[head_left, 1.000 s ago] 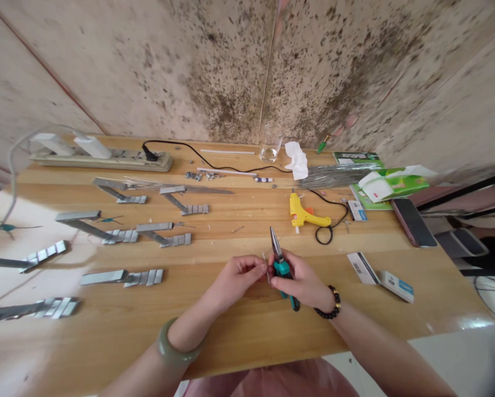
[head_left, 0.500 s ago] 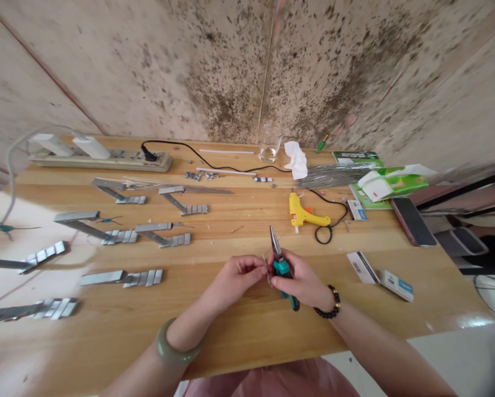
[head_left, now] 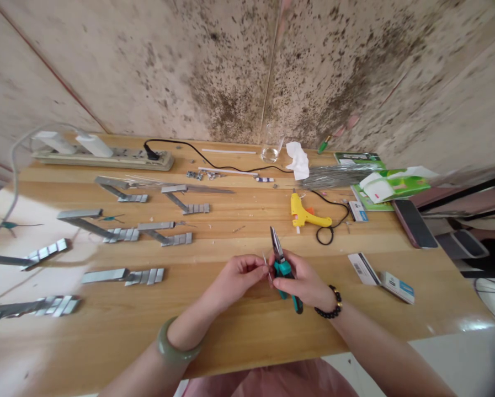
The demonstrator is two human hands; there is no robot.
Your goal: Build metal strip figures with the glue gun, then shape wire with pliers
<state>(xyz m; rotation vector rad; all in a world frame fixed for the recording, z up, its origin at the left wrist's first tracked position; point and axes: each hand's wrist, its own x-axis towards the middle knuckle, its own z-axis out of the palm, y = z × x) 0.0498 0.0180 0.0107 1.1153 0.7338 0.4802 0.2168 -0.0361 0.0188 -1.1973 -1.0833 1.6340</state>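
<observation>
My right hand (head_left: 303,278) is wrapped round teal-and-black needle-nose pliers (head_left: 283,268), whose jaws point away from me. In a pinch between thumb and fingers, my left hand (head_left: 247,275) holds a short thin piece of wire (head_left: 266,259), close to the pliers' side. The wire's lower end runs by my right fingertips; whether they touch it I cannot tell. Both hands are just above the wooden table (head_left: 239,331), near its front edge. Beyond the pliers lies a yellow glue gun (head_left: 307,214) with a black cord.
Several grey metallic strip pieces (head_left: 145,277) lie on the left. At the back are a power strip (head_left: 123,158), a glass (head_left: 271,151), crumpled tissue (head_left: 297,160) and a bundle of wires (head_left: 336,175). Small boxes (head_left: 397,286) and a phone (head_left: 414,222) lie on the right.
The view has shifted very slightly. The pliers' handles have tilted a little to the right; both hands otherwise keep the same grip and place.
</observation>
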